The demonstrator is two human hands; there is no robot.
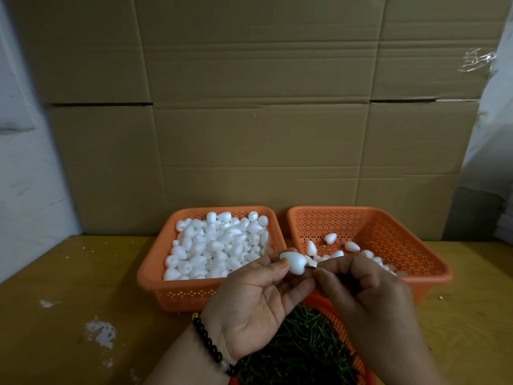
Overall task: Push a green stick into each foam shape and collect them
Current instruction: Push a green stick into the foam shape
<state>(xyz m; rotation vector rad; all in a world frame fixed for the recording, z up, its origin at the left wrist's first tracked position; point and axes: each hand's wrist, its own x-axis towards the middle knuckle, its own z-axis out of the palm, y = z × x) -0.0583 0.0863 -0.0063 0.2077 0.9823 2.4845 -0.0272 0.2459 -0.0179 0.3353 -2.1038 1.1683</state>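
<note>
Here, white egg-like foam shape (294,263) in left-hand pinch (255,298), green stick (310,269) in right-hand pinch (369,290).

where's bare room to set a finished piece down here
Free: the far half of the right basket, behind its few foam pieces, and the tabletop left of the left basket. Crowded: the left basket, packed with foam, and the near basket of green sticks.
</note>
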